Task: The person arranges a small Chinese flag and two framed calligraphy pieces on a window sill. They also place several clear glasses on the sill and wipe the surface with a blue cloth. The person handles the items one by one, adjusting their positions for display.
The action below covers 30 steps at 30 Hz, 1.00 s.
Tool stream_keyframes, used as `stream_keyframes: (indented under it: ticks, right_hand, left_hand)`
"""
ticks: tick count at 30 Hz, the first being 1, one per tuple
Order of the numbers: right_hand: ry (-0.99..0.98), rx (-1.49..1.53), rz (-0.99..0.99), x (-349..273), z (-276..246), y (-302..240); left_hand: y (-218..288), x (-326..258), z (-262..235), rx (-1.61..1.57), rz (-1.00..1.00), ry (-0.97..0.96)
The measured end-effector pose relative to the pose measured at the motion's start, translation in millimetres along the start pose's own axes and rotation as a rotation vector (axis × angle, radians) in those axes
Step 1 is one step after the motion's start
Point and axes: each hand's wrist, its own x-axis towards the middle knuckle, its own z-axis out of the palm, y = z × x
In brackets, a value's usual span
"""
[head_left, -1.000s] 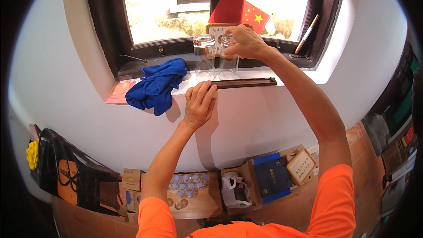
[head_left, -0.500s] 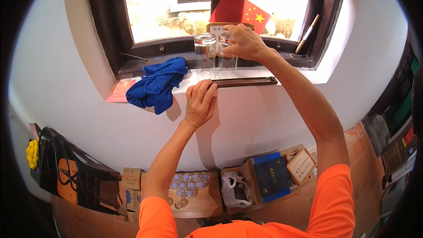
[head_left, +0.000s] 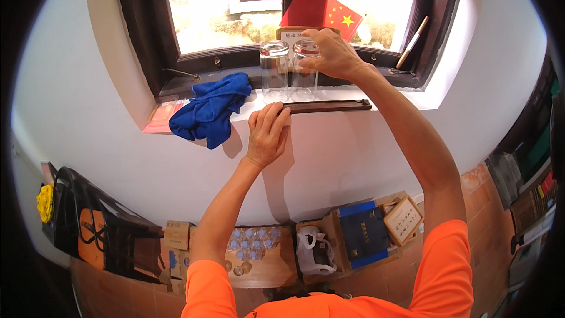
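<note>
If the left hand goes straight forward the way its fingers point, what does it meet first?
Probably the left clear glass. The left hand rests on the sill edge, fingers pointing up toward the window, just left of the dark wooden strip. Depth is unclear.

Two glasses on a window sill, one hand on each level

On the sill (head_left: 388, 95) two upturned glasses stand side by side, touching or nearly so: the left glass (head_left: 275, 70) and, to its right, the right glass (head_left: 304, 73), with the right hand (head_left: 332, 53) laid over its top. Just before the glasses a long flat bar (head_left: 326, 106) lies along the sill's front edge. The left hand (head_left: 268, 135) rests flat against the wall under that edge, fingertips at the bar's left end. Left of the glasses a cloth (head_left: 212, 109) hangs over the edge, and a flat card (head_left: 160, 118) lies left of the cloth. Behind the glasses is the window frame (head_left: 235, 58); a stick (head_left: 412, 42) leans in its right corner. On the floor below, boxes (head_left: 262, 256) stand against the wall.
</note>
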Motion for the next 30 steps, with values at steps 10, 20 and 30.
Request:
stream_keyframes:
  ticks: [10, 20, 30]
  right_hand:
    - [0.353, 0.252, 0.413, -109, -58, 81]
    - [0.298, -0.290, 0.266, -228, -53, 177]
    - [0.185, -0.378, 0.095, -229, -17, 163]
  left_hand:
    - [1, -1, 5, 0.035, -0.016, 0.001]
    - [3, -1, 8, 0.092, -0.013, -0.043]
    - [5, 0, 9, 0.141, 0.018, -0.046]
